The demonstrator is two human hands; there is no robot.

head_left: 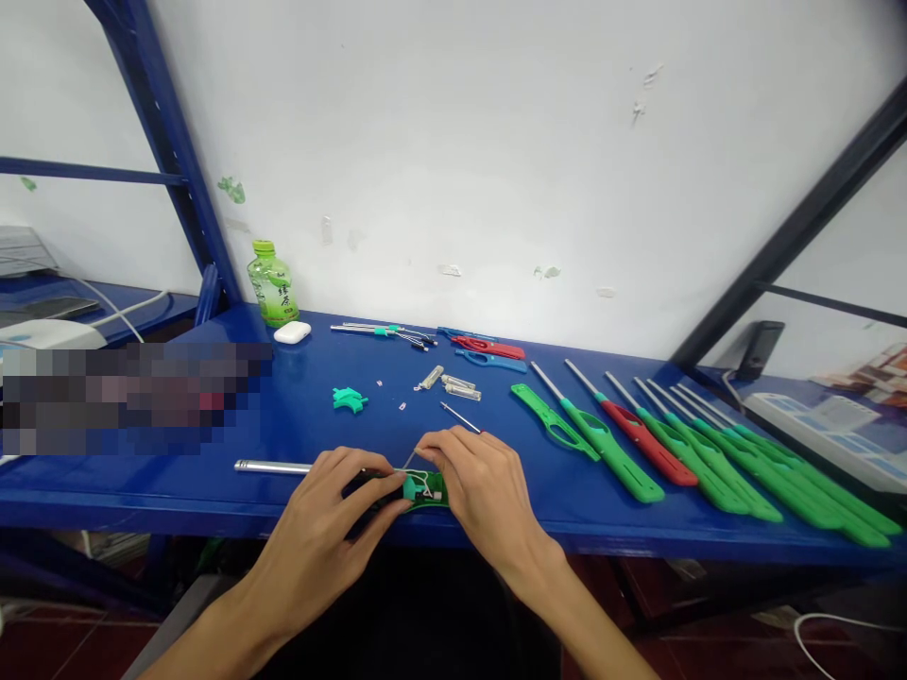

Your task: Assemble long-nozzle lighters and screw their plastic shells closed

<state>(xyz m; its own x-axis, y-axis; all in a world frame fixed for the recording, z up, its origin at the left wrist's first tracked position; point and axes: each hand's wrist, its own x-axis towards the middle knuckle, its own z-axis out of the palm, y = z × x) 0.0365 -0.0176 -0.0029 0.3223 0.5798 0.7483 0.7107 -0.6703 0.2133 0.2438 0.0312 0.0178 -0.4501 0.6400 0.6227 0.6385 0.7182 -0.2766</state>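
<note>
A long-nosed lighter lies along the table's front edge, its silver barrel [273,467] pointing left and its green handle shell [437,491] opened up. White wire and a teal part [412,487] show inside the shell. My left hand [322,524] is closed around the lighter where the barrel meets the handle, fingertips at the teal part. Above the shell my right hand [488,501] is closed, thumb and fingers pinched by a thin strand; its far end and what else the fingers grip are hidden. Just beyond lies a thin metal rod [459,416].
Several assembled lighters [709,453] lie in a row at the right, beside a loose green handle half [553,422]. Teal triggers [349,399], clear fuel tanks [460,387], red and blue handle halves [490,349] and wired barrels [383,331] lie farther back. A bottle [273,285] stands back left.
</note>
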